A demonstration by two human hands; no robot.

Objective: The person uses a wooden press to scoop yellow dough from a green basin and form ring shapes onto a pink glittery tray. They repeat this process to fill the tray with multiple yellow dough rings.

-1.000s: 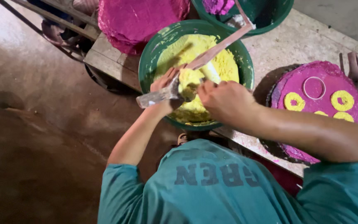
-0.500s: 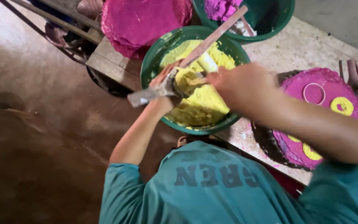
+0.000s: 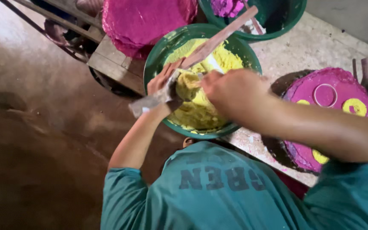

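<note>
Left hand [image 3: 163, 85] grips a flat grey scraper [image 3: 152, 101], fingers curled round it, at the near-left rim of the round green plastic basin [image 3: 154, 59]. Right hand [image 3: 231, 91] pinches yellow paste [image 3: 196, 106] inside the basin.

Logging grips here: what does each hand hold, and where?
Left hand grips a flat scraper near its blade end. Right hand touches yellow paste; hold unclear.

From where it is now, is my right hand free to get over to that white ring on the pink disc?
Probably yes. The right hand is over the green bowl of yellow paste, and nothing stands between it and the white ring, which lies uncovered on the pink disc.
</note>
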